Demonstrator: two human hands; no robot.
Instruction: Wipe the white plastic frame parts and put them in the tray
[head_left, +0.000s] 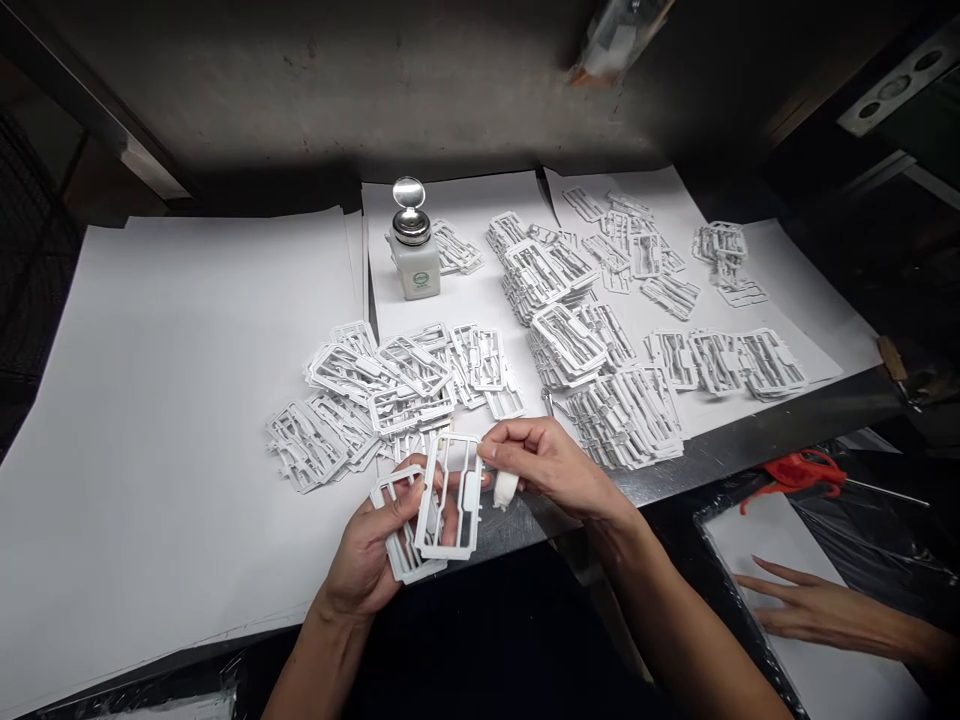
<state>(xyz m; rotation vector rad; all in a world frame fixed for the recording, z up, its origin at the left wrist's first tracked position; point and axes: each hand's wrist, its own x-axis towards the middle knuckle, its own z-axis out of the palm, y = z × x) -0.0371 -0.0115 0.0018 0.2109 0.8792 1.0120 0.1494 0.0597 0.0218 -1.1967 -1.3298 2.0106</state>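
Observation:
White plastic frames [407, 572] are gripped in my left hand [366, 555], its thumb on top of them. Another white frame [451, 550] stands in front, overlapping those; the finger and thumb of my right hand [551, 465] pinch its upper right corner, and its left edge touches my left thumb. Under my right fingers a small white wad [505, 488] is tucked, looking like cloth or cotton. Just beyond both hands lies a loose heap of similar frames [352, 375] on white paper.
A white bottle [417, 268] with its metal lid up stands behind the heap. Stacked frames [626, 415] fill the right. Another person's hand [814, 605] rests over paper at the lower right, near a red-handled tool [806, 468]. A dark wall [337, 110] rises behind.

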